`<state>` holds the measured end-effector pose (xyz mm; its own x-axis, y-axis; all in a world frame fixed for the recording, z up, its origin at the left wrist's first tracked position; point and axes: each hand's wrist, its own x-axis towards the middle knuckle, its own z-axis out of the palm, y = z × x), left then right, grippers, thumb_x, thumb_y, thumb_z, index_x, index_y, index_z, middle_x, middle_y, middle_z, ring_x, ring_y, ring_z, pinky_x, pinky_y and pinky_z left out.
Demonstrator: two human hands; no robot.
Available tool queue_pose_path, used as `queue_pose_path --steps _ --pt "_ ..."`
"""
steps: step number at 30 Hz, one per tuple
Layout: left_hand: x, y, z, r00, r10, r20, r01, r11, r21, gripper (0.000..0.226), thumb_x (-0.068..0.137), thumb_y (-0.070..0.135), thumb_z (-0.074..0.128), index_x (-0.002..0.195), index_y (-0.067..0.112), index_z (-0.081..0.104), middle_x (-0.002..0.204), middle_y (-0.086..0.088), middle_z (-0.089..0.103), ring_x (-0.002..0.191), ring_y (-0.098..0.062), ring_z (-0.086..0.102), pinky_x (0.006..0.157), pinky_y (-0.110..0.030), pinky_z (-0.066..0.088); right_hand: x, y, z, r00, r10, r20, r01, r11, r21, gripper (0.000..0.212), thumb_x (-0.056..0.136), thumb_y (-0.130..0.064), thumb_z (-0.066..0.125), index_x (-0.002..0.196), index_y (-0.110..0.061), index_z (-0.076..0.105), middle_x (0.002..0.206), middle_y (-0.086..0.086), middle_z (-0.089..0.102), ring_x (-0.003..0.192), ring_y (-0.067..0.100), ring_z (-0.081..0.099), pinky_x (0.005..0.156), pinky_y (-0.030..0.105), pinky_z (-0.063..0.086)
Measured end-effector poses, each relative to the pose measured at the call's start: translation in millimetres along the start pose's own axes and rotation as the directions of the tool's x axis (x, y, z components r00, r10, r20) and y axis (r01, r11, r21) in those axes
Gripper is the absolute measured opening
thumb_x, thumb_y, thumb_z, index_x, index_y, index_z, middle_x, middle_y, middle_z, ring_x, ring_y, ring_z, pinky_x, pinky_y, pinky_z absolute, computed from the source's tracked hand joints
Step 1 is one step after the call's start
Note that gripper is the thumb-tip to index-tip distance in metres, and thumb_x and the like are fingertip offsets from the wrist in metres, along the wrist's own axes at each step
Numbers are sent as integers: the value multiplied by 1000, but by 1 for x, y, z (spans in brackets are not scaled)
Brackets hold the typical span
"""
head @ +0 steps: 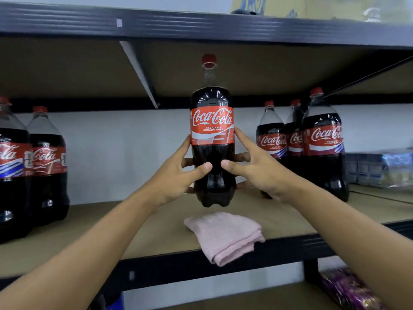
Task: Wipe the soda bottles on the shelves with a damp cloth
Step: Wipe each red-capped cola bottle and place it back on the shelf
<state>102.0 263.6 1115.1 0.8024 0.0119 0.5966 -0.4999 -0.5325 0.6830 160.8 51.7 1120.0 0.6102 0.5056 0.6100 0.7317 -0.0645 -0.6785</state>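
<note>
A large cola bottle (212, 121) with a red cap and red label is upright at the centre, its base just above the shelf board (156, 222). My left hand (178, 173) grips its lower body from the left. My right hand (254, 168) grips it from the right, thumb on the front and index finger up at the label. Below the bottle, a folded pink cloth (225, 236) lies on the shelf and hangs over the front edge; no hand touches it.
Two cola bottles (48, 164) stand at the left of the shelf. Three more bottles (321, 142) stand at the right. A wrapped pack of small cartons (380, 168) sits far right. The upper shelf (201, 23) runs close overhead.
</note>
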Motion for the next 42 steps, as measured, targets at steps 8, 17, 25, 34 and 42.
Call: queue_pose_path --steps 8,17,25,34,42 --pt "32 13 95 993 -19 113 34 991 -128 87 89 43 75 153 60 20 155 -2 47 139 -23 50 105 -51 53 -36 37 -84 997 50 -57 -50 999 -4 83 97 -29 71 140 -77 18 123 -18 62 121 14 62 101 53 54" --pt "48 18 155 984 -76 160 87 994 -63 91 94 36 74 153 57 9 147 -1 49 115 -16 66 98 -45 59 -60 77 -129 991 95 -97 -98 995 -32 88 95 -35 70 155 -60 10 124 -15 56 117 8 59 89 33 57" --pt "51 19 164 990 -123 67 124 992 -10 88 90 42 78 146 63 15 136 -1 50 120 -26 64 95 -48 60 -66 104 -119 972 7 -234 -40 989 -140 86 94 -31 73 153 -58 16 135 -10 48 119 9 60 100 27 53" --pt "69 24 195 986 -164 38 165 986 -21 86 99 20 69 156 50 13 115 10 58 121 -27 64 100 -52 56 -47 119 -123 931 33 -364 -179 909 -376 81 96 -34 69 161 -39 20 104 5 65 101 20 61 86 29 43" --pt "78 25 212 989 -148 10 148 989 -4 82 100 14 66 158 45 17 135 4 55 131 -27 56 109 -55 49 -40 129 -120 898 -16 -440 -204 871 -448 73 97 -29 67 160 -28 30 98 7 67 99 24 62 87 31 46"
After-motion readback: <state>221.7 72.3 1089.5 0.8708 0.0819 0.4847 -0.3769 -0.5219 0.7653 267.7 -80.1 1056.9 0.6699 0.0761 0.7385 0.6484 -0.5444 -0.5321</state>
